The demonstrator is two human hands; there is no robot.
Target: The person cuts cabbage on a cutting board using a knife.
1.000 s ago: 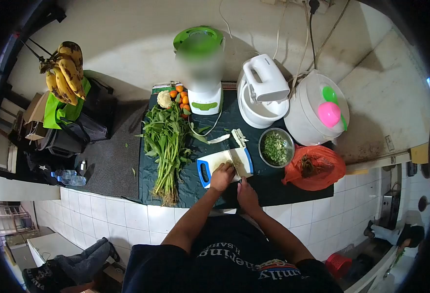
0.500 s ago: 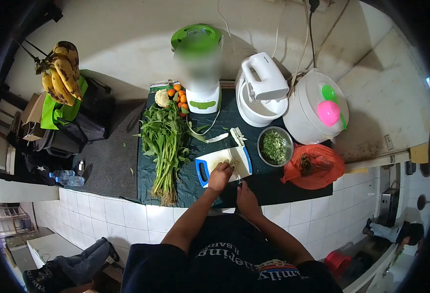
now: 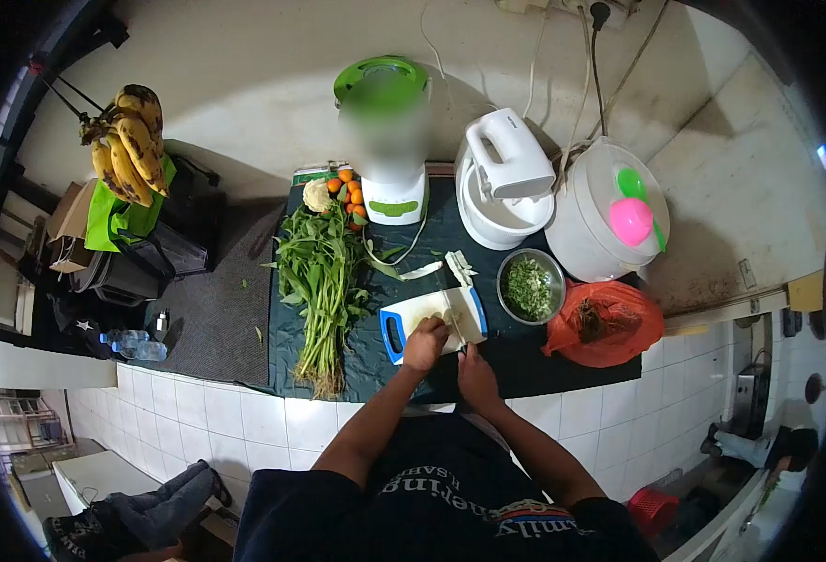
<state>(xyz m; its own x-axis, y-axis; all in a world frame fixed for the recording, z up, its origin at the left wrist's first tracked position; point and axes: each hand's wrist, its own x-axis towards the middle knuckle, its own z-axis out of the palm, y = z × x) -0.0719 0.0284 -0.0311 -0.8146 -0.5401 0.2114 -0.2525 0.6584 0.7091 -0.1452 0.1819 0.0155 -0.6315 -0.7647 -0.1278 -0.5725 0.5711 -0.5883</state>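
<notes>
A white cutting board (image 3: 416,308) with blue ends lies at the front of the table. My left hand (image 3: 426,344) rests on it with bent fingers pressed around a small pale piece of food, whose kind I cannot make out. To the right, my right hand (image 3: 476,377) is closed round the handle of a knife (image 3: 455,323), its blade crossing the board beside my left fingertips. A steel bowl (image 3: 560,286) of chopped greens (image 3: 528,288) stands right of the board. Left of the board lies a big bunch of leafy greens (image 3: 319,258) with roots toward me.
Behind stand a green-and-white blender (image 3: 395,195), a white stand mixer (image 3: 511,169) and a large white container (image 3: 591,215). An orange-red plastic bag (image 3: 628,323) sits at the right. Cauliflower (image 3: 316,195) and small orange fruits (image 3: 355,198) lie back left. Bananas (image 3: 132,150) hang further left.
The view has shifted slightly, so the scene sits a little lower. The knife blade now shows more clearly across the board beside my left fingers. Both hands stay in nearly the same place.
</notes>
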